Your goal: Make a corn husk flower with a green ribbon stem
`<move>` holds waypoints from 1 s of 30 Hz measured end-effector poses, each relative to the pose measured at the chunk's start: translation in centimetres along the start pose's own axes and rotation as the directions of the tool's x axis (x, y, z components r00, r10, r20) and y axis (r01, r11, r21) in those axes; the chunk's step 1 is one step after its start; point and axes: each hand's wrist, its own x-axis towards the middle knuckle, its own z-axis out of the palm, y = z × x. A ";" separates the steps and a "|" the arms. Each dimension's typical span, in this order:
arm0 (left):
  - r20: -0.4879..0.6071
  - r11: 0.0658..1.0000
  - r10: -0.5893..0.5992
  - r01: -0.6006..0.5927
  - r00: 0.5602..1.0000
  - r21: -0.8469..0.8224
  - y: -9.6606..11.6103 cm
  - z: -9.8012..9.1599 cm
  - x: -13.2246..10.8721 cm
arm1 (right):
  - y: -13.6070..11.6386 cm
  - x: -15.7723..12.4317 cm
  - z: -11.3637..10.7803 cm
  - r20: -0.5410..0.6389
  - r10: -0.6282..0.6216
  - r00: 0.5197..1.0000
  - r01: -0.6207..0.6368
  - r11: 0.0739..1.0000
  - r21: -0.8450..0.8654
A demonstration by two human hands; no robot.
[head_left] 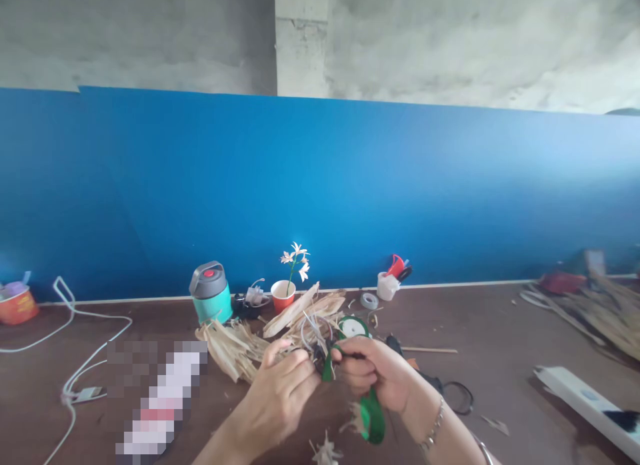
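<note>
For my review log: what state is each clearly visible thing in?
Green ribbon: held in the right hand, part hanging below it
Left hand: fingers bent; grip unclear
Teal flask: upright, lid on
Red cup: upright, flower stem standing in it
White container: upright, holding tools
Dried husks: loosely heaped
White cable: loose, trailing

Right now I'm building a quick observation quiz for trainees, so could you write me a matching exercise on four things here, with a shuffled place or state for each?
Things
1. shiny green ribbon
2. turquoise round container
3. small red cup with a white rim
4. small white cup

Places and states
A. bears pale flowers on a green stem
B. holds a red item upright
C. in the right hand
D. topped by a grey lid

Pairs: 1-C, 2-D, 3-A, 4-B
</note>
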 end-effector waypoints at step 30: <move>-0.116 0.997 -0.072 0.076 0.991 0.034 0.2 -0.5 0.0 | 2.3 2.6 -1.7 -0.025 0.172 0.985 -0.153 0.930 0.335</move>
